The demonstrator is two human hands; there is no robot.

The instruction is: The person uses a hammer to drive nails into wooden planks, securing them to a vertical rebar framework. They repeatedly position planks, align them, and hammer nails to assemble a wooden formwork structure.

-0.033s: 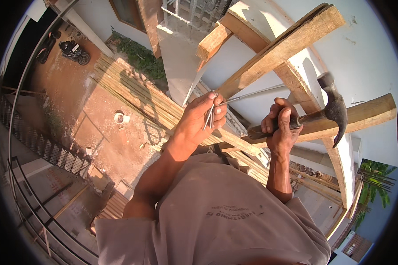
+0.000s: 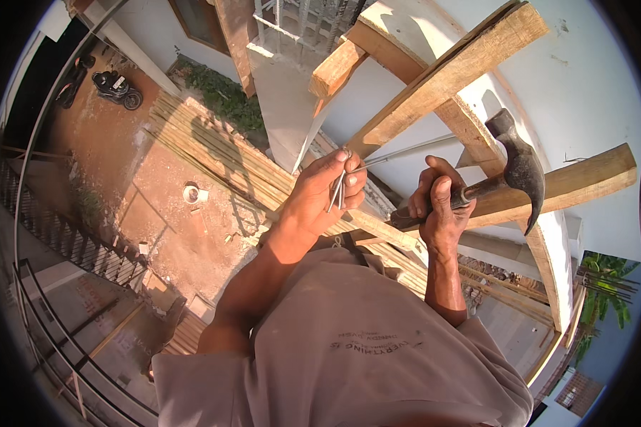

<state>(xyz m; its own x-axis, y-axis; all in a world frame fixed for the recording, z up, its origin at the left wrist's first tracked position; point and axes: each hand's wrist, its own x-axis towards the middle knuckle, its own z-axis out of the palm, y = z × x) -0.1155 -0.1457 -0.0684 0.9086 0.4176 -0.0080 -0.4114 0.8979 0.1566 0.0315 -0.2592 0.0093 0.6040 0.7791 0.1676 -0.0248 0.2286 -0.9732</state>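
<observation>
Several metal nails [image 2: 339,192] are pinched between the thumb and fingers of my left hand [image 2: 319,186], and their ends stick out below. Closed around the dark handle of a claw hammer [image 2: 524,169] is my right hand [image 2: 445,203]. The hammer lies sideways, its black head out to the right and its claw curving down. Behind my left hand, a wooden beam [image 2: 441,82] slants up to the right. A second wooden beam [image 2: 577,185] passes behind my right hand and the hammer.
An upright timber [image 2: 548,263] joins the beams beside a white wall [image 2: 591,78]. Long poles [image 2: 206,149] lie on the ground far below, at the left. Curved metal railings [image 2: 57,324] run along the left side. Motorbikes [image 2: 117,89] stand at the far left.
My right hand and the hammer have shifted slightly left, with the hammer head moving left and a little up. My left hand keeps hold of the nails in nearly the same place.
</observation>
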